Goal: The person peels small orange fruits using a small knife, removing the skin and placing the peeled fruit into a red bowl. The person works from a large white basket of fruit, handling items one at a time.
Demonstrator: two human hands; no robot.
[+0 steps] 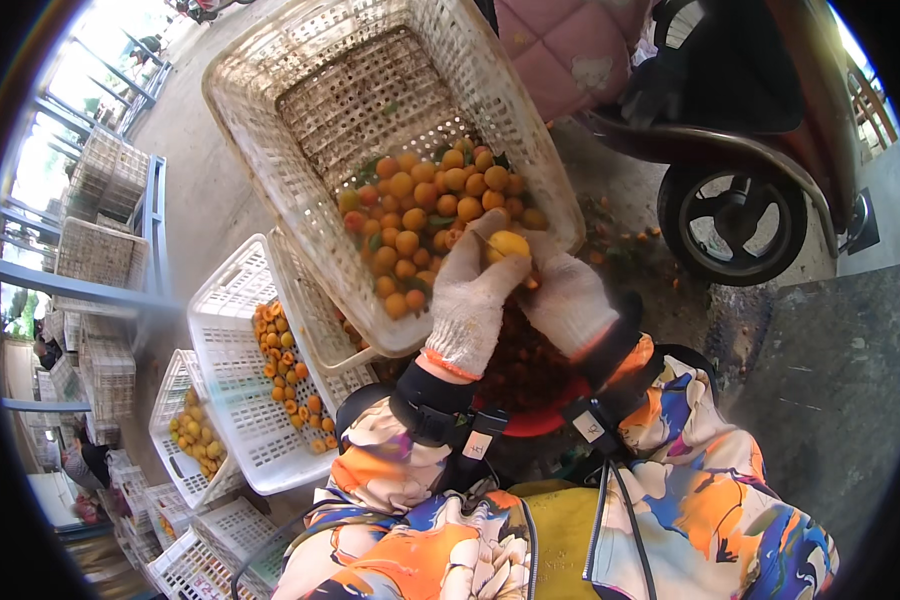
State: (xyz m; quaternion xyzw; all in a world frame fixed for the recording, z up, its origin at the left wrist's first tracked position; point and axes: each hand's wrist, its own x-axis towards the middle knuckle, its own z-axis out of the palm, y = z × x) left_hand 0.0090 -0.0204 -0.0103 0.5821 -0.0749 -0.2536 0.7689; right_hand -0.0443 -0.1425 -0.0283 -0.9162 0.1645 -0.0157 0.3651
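Both hands wear pale knitted work gloves. My left hand (469, 300) grips a yellow-orange apricot (508, 244) between thumb and fingers. Close against it, my right hand (566, 296) is at the fruit's right side; its fingertips are partly hidden, so what they hold cannot be told. Just beyond the hands, a tilted, stained plastic crate (251, 142) has many whole apricots (414, 219) and some green leaves gathered at its near end. Below my hands, a red basin (544, 421) contains dark reddish-brown pieces, partly hidden by my wrists.
Left of the big crate, a white plastic crate (229, 300) holds halved apricots (289, 375); a smaller crate (166, 375) holds yellowish fruit. A scooter wheel (733, 225) stands at the right, with fruit scraps on the floor nearby. Stacked crates (103, 259) and blue metal rails are farther left.
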